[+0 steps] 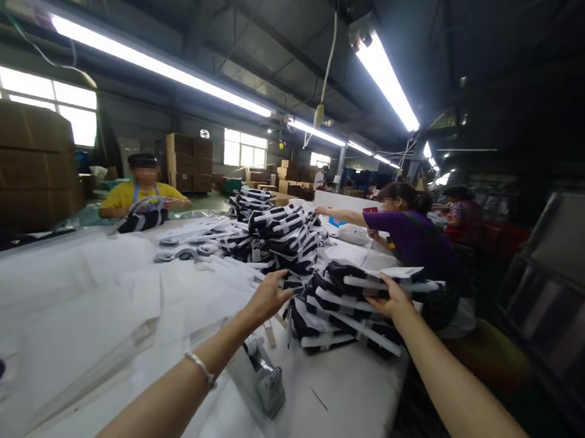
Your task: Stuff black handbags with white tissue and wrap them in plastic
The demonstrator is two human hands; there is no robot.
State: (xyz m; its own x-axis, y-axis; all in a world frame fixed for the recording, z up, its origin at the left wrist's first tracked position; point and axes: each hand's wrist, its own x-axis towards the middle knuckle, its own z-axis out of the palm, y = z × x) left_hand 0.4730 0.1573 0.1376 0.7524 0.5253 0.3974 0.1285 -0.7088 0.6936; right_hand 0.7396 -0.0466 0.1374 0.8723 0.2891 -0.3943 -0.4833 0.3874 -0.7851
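Note:
Two stacks of flat black fabric bundles with white strips lie in front of me. My right hand [393, 298] is closed on the edge of the top bundle [356, 278] of the nearer stack, thumb above and fingers lower down. The other bundles [345, 326] of that stack lie beneath it. My left hand [268, 299] is at the left side of the same stack, thumb and fingers apart, nothing visible in them. Whether its fingertips touch the stack is unclear. Just below the left hand stands a tape dispenser [264, 377].
A bigger pile of bundles [288, 235] sits farther back on the white table [339, 409]. White sheets [91, 305] cover the left side, with rolled strips [184, 255] behind. A co-worker in purple [415, 244] reaches over from the right; another in yellow [143, 198] works across the table.

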